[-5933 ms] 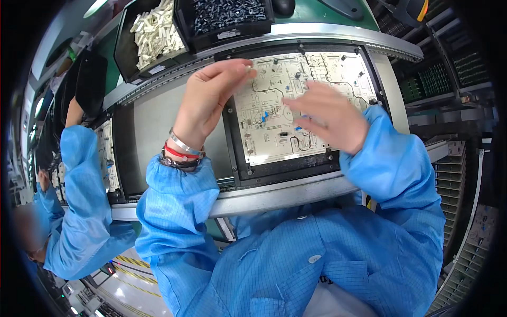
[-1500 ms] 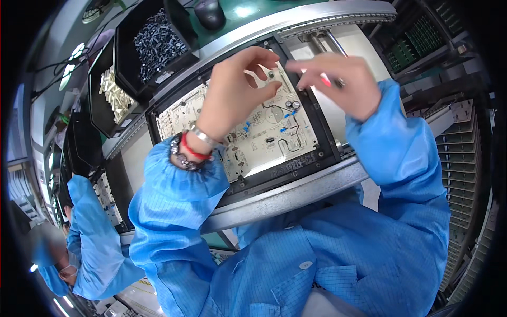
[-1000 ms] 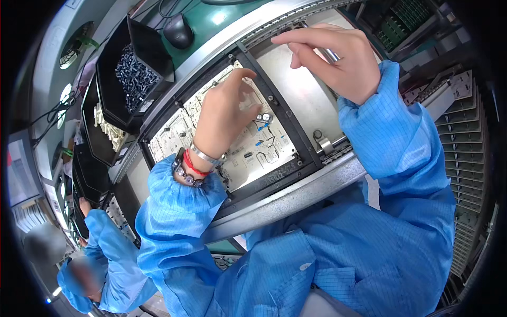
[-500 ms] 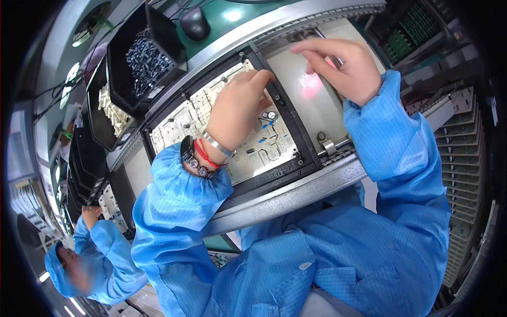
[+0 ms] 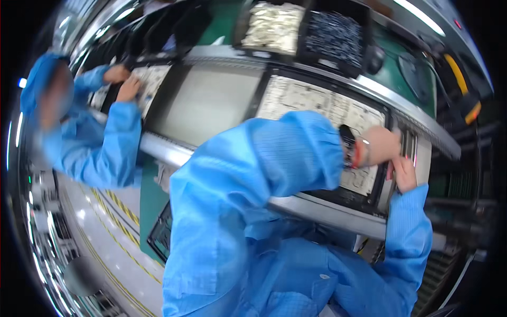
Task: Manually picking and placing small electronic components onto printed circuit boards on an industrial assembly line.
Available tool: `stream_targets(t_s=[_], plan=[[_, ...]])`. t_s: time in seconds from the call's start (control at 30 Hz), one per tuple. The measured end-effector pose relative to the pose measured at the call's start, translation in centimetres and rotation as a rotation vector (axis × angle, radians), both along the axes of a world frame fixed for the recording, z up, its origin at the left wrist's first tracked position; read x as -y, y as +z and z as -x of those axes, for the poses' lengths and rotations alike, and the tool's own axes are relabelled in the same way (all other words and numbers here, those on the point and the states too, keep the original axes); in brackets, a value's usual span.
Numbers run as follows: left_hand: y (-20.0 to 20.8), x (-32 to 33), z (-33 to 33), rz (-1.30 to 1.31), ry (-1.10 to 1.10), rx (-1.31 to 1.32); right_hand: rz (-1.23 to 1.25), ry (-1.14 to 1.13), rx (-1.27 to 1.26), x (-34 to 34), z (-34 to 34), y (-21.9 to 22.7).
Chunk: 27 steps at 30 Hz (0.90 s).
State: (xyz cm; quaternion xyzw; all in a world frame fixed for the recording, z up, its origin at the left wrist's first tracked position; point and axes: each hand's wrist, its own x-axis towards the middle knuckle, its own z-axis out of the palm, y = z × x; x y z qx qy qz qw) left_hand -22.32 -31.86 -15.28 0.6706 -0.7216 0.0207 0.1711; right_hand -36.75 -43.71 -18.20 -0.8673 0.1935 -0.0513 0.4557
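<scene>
A pale circuit board (image 5: 317, 100) lies in a black frame (image 5: 257, 99) on the metal rail track. My left hand (image 5: 381, 146), with a dark watch and a red band at its wrist, reaches across the board to the frame's right end. Its fingers are bent down, smeared by motion and mostly hidden. Just below it, my right hand (image 5: 405, 174) points upward beside the frame, its fingertips close to or touching the left hand. Blur and overlap hide whether either hand holds a part.
Behind the track stand a black bin of white parts (image 5: 273, 26) and a bin of dark parts (image 5: 334, 36). A metal rail (image 5: 322, 211) runs along the near side. At the left, a co-worker's hands (image 5: 127, 87) work over another board (image 5: 152, 84).
The view has swung left, bringing the co-worker and more track into sight. My left hand has moved from above the board to its right end, and both hands have come together.
</scene>
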Motion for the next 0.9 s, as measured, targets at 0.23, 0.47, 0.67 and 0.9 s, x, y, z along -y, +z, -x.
stream_targets(t_s=[0.23, 0.47, 0.67, 0.9], plan=[[3.5, -3.9, 0.8, 0.024, -0.040, -0.058, 0.037, 0.021, -0.039, 2.5, 0.4, -2.4], [12.9, -20.7, 1.2, 0.193, 0.146, -0.297, 0.714, 0.531, -0.474, -1.5, -3.4, 4.3], [17.1, -40.8, 3.0, 0.212, 0.975, -0.883, 0.180, 0.402, -0.571, -11.6, -11.2, 14.5], [4.2, -69.1, 26.1, 0.224, 2.572, 0.188, 0.594, 0.518, -0.592, -15.8, -18.4, 17.8]])
